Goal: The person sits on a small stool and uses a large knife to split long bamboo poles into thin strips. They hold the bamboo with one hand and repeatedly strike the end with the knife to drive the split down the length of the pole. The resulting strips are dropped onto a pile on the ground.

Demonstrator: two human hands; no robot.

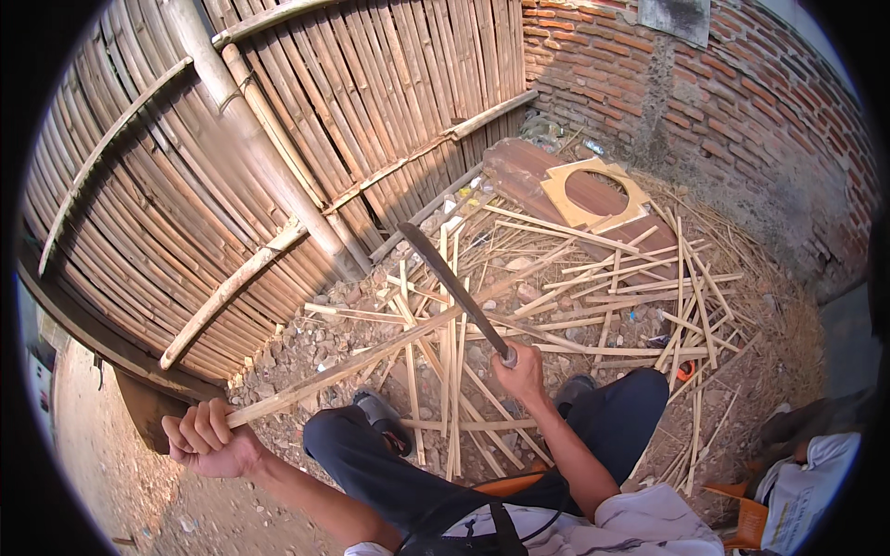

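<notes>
My left hand (211, 441), at the lower left, is closed round the near end of a long split bamboo strip (343, 372). The strip slants up and away to the right, over the littered ground. In my right hand (521, 372), near the middle, is a machete (454, 283) with a long dark blade, its tip pointing to the far left. Blade and strip cross near the middle of the view; I cannot tell if they touch. Below and beyond them, many pale bamboo strips (451, 371) lie scattered in a loose heap.
A bamboo fence (408, 102) stands at the far left, a brick wall (732, 102) at the far right. Before them lies a brown board (514, 171) with a yellowish cut-out panel (556, 199). A white sack (816, 482) sits at the lower right.
</notes>
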